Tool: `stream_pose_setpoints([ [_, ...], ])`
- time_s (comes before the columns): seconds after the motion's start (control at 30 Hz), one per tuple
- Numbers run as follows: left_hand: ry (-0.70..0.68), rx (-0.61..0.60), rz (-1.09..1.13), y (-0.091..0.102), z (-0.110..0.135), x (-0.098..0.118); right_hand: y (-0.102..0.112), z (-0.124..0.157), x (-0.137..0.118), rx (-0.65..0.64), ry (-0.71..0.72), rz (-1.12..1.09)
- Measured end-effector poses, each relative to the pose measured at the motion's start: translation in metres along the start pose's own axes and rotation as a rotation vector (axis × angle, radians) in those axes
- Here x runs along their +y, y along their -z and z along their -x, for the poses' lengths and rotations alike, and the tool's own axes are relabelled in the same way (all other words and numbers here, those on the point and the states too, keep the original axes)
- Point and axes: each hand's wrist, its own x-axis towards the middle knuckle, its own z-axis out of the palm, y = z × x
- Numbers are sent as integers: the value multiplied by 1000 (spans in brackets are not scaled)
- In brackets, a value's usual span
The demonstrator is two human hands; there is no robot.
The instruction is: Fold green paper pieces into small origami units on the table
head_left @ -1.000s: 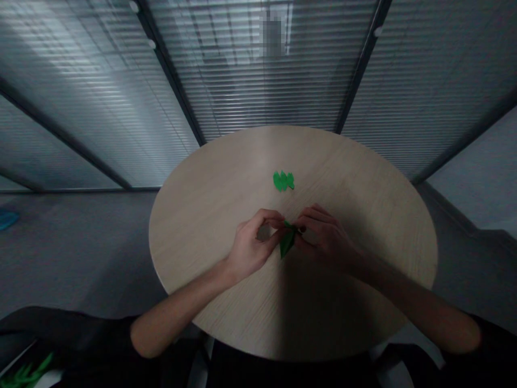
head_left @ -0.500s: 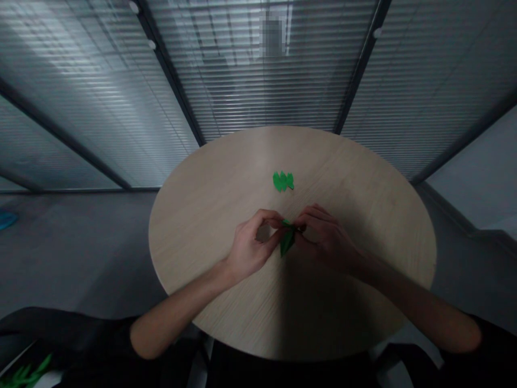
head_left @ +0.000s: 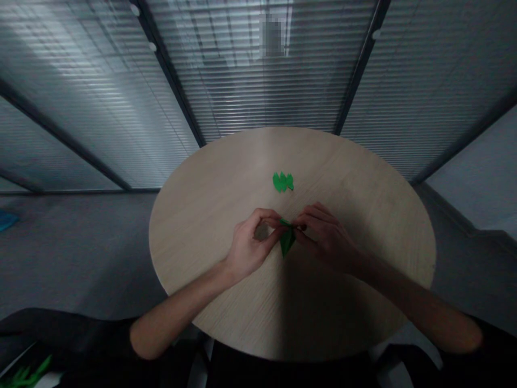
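Between my hands is a small piece of folded green paper, its pointed end hanging down toward me. My left hand pinches its left side between thumb and fingers. On the right side, my right hand pinches it too; those fingertips lie in shadow and partly cover the paper. Farther up the table rests a flat bright green paper piece with a jagged, zigzag outline, apart from both hands.
The round wooden table carries both green pieces. Glass partitions with blinds stand right behind its far edge. A blue object lies on the floor at far left. Green leaves show at the bottom left corner.
The folded green paper has shifted slightly between my fingertips, and more of its face shows. My hands stay almost in place; the jagged piece has not moved.
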Motion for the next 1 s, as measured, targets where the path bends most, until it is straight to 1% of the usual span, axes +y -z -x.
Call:
stream_pose_setpoints([
  [0.23, -4, -56, -19, 0, -2, -1, -1, 1, 1, 17, -18, 8],
  [0.37, -36, -40, -90, 0, -3, 0, -1, 2, 1, 15, -6, -4],
  [0.47, -60, -22, -97, 0, -3, 0, 0, 1, 2, 16, -12, -20],
  [0.6, -63, -38, -90, 0, -2, 0, -1, 2, 4, 2, -18, 3],
  [0.77, -79, -59, -104, 1, -1, -1, -1, 3, 3, 9, 11, 41],
  [1.0, -103, -53, -126, 2, -1, -3, 0, 1, 1, 7, 13, 22],
])
